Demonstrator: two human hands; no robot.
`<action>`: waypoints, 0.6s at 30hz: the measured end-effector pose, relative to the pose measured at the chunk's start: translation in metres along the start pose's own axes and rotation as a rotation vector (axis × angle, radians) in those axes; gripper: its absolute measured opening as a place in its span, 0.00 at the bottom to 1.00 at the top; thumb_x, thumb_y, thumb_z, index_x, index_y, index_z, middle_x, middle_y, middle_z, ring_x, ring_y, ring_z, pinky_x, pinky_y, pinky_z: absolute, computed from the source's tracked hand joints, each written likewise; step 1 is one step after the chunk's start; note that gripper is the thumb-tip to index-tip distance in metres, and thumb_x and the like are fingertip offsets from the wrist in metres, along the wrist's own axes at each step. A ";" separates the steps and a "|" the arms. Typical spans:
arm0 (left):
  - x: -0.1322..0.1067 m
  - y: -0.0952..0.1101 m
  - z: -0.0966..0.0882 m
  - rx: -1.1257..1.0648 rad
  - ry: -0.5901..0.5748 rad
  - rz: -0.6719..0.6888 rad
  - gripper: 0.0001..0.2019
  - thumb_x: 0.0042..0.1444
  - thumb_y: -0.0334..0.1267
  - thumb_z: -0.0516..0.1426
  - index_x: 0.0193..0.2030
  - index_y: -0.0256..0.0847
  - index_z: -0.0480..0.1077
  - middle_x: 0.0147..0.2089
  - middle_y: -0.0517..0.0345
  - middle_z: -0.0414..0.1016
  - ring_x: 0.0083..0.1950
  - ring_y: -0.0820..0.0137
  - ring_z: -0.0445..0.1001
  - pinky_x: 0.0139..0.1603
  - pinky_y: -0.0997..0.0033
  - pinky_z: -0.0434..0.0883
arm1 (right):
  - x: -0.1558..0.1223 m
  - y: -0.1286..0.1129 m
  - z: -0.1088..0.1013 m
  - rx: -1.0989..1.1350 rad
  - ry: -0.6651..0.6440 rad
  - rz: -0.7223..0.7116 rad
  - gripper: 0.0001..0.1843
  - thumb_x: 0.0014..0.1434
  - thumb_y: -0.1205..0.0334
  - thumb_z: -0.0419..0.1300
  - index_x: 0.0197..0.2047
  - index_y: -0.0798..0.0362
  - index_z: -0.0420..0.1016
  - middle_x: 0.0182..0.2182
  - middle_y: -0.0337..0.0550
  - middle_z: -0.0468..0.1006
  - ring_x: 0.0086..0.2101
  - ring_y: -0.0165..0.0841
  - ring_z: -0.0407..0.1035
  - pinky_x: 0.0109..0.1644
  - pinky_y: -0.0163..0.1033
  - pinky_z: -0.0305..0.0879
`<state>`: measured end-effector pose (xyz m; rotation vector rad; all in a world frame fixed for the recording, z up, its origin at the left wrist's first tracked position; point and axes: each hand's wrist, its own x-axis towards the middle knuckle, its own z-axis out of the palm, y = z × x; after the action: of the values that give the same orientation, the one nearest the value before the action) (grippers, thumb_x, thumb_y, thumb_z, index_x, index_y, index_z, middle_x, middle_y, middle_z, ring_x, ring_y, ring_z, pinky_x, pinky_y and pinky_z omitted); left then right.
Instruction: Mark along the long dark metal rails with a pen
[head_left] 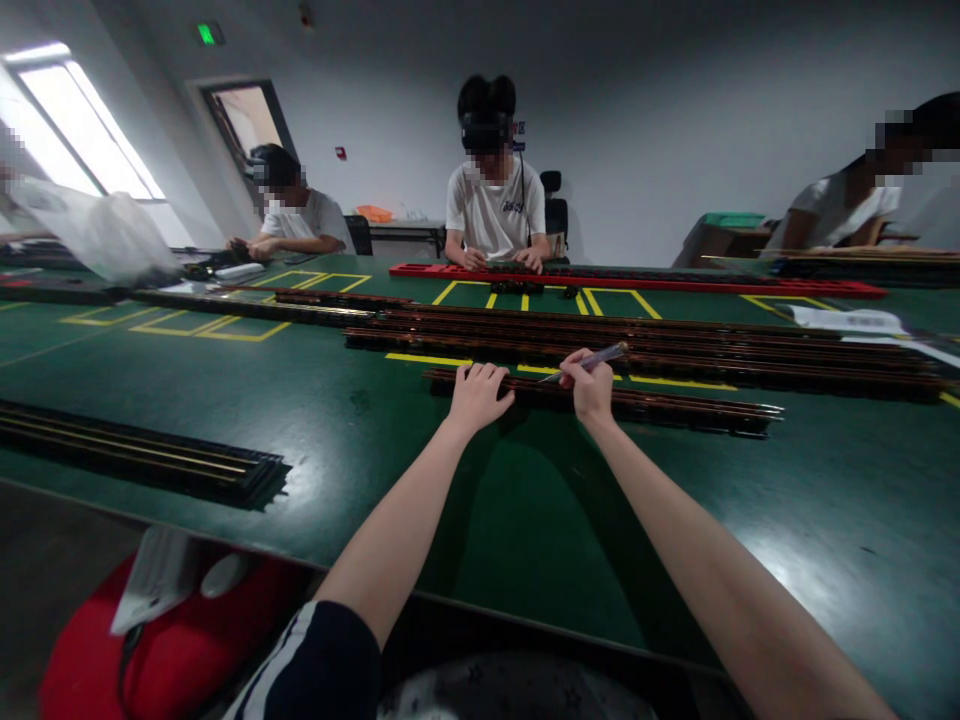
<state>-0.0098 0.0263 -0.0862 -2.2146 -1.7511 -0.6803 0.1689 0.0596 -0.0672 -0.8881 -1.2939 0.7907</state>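
Note:
My left hand (477, 393) rests with curled fingers on the left part of a long dark strip with copper rails (675, 405) lying across the green table (225, 400). My right hand (589, 385) is pinched around a slim pen-like tool (600, 358), its tip pointing left and down at the same strip. Both arms reach forward from the near table edge.
Behind the strip lies a stack of longer dark strips (675, 340). Another dark tray (142, 455) sits at the near left. A red long holder (637, 283) lies before a person seated opposite. Other people sit at left and right. A red bag (165, 650) is below the table edge.

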 end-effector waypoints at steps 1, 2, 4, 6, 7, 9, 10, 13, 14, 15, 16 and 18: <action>0.000 0.000 0.000 -0.003 0.002 0.004 0.16 0.61 0.43 0.52 0.52 0.41 0.71 0.52 0.50 0.75 0.54 0.58 0.70 0.60 0.53 0.59 | 0.000 0.000 0.000 -0.013 -0.002 -0.002 0.05 0.45 0.61 0.58 0.21 0.51 0.67 0.15 0.33 0.67 0.18 0.29 0.63 0.26 0.36 0.60; 0.000 0.000 0.000 -0.007 0.004 0.007 0.16 0.61 0.43 0.52 0.52 0.41 0.71 0.52 0.50 0.75 0.55 0.58 0.70 0.61 0.53 0.59 | -0.001 0.000 0.000 -0.028 -0.003 -0.005 0.05 0.45 0.61 0.58 0.22 0.51 0.67 0.15 0.33 0.67 0.18 0.29 0.63 0.26 0.36 0.60; 0.000 -0.001 0.000 -0.012 0.004 0.005 0.16 0.61 0.42 0.52 0.52 0.41 0.71 0.52 0.50 0.75 0.55 0.58 0.70 0.61 0.53 0.59 | -0.001 0.000 0.000 -0.057 -0.007 -0.013 0.05 0.45 0.61 0.58 0.21 0.51 0.67 0.14 0.34 0.67 0.19 0.30 0.63 0.27 0.37 0.61; -0.001 -0.001 -0.001 -0.016 -0.001 0.000 0.16 0.61 0.40 0.51 0.53 0.41 0.70 0.53 0.50 0.75 0.55 0.58 0.70 0.61 0.53 0.59 | -0.001 0.000 0.001 -0.078 -0.015 -0.021 0.05 0.45 0.61 0.58 0.21 0.51 0.67 0.14 0.34 0.67 0.19 0.30 0.63 0.28 0.37 0.61; -0.001 -0.001 -0.001 -0.017 -0.004 -0.001 0.16 0.61 0.40 0.51 0.53 0.42 0.70 0.53 0.50 0.75 0.55 0.58 0.70 0.61 0.53 0.59 | -0.002 -0.001 0.001 -0.084 -0.020 -0.025 0.05 0.45 0.60 0.58 0.21 0.51 0.67 0.14 0.34 0.68 0.19 0.30 0.63 0.28 0.37 0.61; -0.001 -0.001 -0.001 -0.017 -0.007 -0.001 0.16 0.61 0.38 0.51 0.54 0.42 0.70 0.53 0.50 0.75 0.56 0.58 0.69 0.61 0.53 0.59 | -0.002 -0.001 0.001 -0.095 -0.027 -0.031 0.06 0.45 0.59 0.58 0.21 0.50 0.67 0.15 0.34 0.68 0.19 0.30 0.64 0.28 0.37 0.62; -0.001 -0.001 -0.001 -0.017 -0.007 0.000 0.16 0.61 0.37 0.51 0.54 0.43 0.70 0.53 0.51 0.75 0.56 0.58 0.69 0.61 0.53 0.59 | -0.002 -0.001 0.001 -0.100 -0.030 -0.034 0.06 0.45 0.59 0.58 0.21 0.50 0.67 0.15 0.35 0.68 0.19 0.31 0.64 0.28 0.37 0.62; -0.001 -0.001 -0.001 -0.014 -0.006 0.001 0.17 0.61 0.36 0.50 0.54 0.43 0.70 0.54 0.52 0.75 0.56 0.59 0.69 0.61 0.54 0.58 | -0.002 -0.001 0.000 -0.110 -0.035 -0.035 0.07 0.46 0.57 0.58 0.22 0.50 0.67 0.15 0.35 0.68 0.19 0.31 0.64 0.28 0.38 0.62; -0.001 -0.001 -0.001 -0.013 -0.008 0.001 0.17 0.61 0.35 0.50 0.55 0.43 0.70 0.54 0.52 0.75 0.56 0.59 0.69 0.61 0.54 0.58 | -0.002 -0.001 0.000 -0.111 -0.035 -0.033 0.07 0.46 0.57 0.58 0.22 0.50 0.67 0.15 0.35 0.68 0.19 0.31 0.64 0.28 0.38 0.63; -0.001 -0.001 -0.001 -0.011 -0.009 0.001 0.17 0.61 0.35 0.49 0.55 0.43 0.70 0.54 0.52 0.75 0.56 0.59 0.69 0.61 0.54 0.58 | -0.002 -0.001 0.000 -0.112 -0.034 -0.031 0.08 0.46 0.57 0.58 0.22 0.50 0.67 0.15 0.35 0.68 0.19 0.31 0.64 0.28 0.38 0.62; -0.001 -0.001 -0.001 -0.010 -0.010 0.001 0.17 0.61 0.34 0.49 0.55 0.42 0.70 0.54 0.52 0.75 0.56 0.59 0.69 0.61 0.54 0.58 | -0.002 -0.001 0.000 -0.111 -0.033 -0.029 0.07 0.46 0.57 0.59 0.22 0.50 0.67 0.15 0.35 0.68 0.19 0.31 0.64 0.28 0.38 0.62; -0.001 0.000 -0.002 -0.008 -0.012 0.001 0.18 0.61 0.32 0.49 0.56 0.42 0.70 0.54 0.51 0.75 0.56 0.59 0.69 0.62 0.54 0.59 | -0.002 -0.001 0.000 -0.104 -0.030 -0.026 0.07 0.45 0.58 0.59 0.21 0.50 0.67 0.15 0.35 0.68 0.19 0.31 0.64 0.28 0.38 0.62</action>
<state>-0.0108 0.0246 -0.0853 -2.2296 -1.7552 -0.6769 0.1690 0.0577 -0.0672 -0.9440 -1.3804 0.7241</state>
